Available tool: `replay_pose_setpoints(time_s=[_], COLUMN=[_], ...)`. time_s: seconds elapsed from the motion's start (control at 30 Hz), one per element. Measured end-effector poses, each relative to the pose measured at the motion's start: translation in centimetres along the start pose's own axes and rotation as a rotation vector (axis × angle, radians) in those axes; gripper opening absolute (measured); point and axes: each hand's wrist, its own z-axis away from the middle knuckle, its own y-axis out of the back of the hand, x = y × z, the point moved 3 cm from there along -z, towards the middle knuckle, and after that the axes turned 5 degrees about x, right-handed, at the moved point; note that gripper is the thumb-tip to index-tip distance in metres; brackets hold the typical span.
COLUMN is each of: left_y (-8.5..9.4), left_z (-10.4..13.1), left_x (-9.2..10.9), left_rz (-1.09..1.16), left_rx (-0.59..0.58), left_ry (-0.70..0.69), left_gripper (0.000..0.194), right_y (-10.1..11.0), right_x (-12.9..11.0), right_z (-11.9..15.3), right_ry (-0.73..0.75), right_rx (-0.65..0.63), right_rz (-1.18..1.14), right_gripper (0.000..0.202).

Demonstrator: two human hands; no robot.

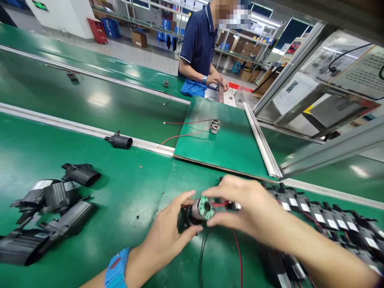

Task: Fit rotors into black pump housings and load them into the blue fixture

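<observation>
1. Holding a black housing (189,217) between thumb and fingers, the left hand (166,224) meets the right hand (243,202), whose fingers pinch a round motor (205,209) by its rim; both parts are above the surface (132,188), toward its near edge.
2. The motor is at the housing's mouth, green circuit board outward; this joining looks part-way, though its depth cannot be told.
3. Labelled housings (339,218) in rows along the surface's right side, red wires among them, seem done; loose housings (58,196) near its left edge and two motors (214,129) on a raised green board (234,150) beyond its far edge seem left to do.
4. A red wire (239,248) trails below the right hand and could snag; a co-worker (198,48) stands beyond the board.
</observation>
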Motion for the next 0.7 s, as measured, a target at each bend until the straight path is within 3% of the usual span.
replay_pose_setpoints(time_s=[0.13, 0.37, 0.47, 0.57, 0.7], left_y=[-0.3, -0.5, -0.4, -0.2, -0.3], left_z=[0.3, 0.4, 0.4, 0.4, 0.4], left_x=[0.5, 0.7, 0.4, 0.3, 0.6], left_rz=[0.025, -0.014, -0.009, -0.048, -0.060], left_rx=[-0.005, 0.009, 0.032, 0.081, 0.047], left_ry=[-0.029, -0.083, -0.098, -0.152, -0.279], left_gripper=[0.074, 0.073, 0.071, 0.056, 0.034], right_y=[-3.0, -3.9, -4.3, -4.7, -5.3], right_x=[-0.5, -0.3, -0.1, 0.0, 0.1], right_z=[2.2, 1.4, 1.8, 2.5, 3.4], right_ry=[-0.019, -0.031, -0.066, -0.086, -0.082], right_rx=[-0.083, -0.171, -0.150, -0.106, -0.085], right_rz=[0.156, 0.268, 0.225, 0.150, 0.139], right_gripper=[0.046, 0.047, 0.054, 0.057, 0.041])
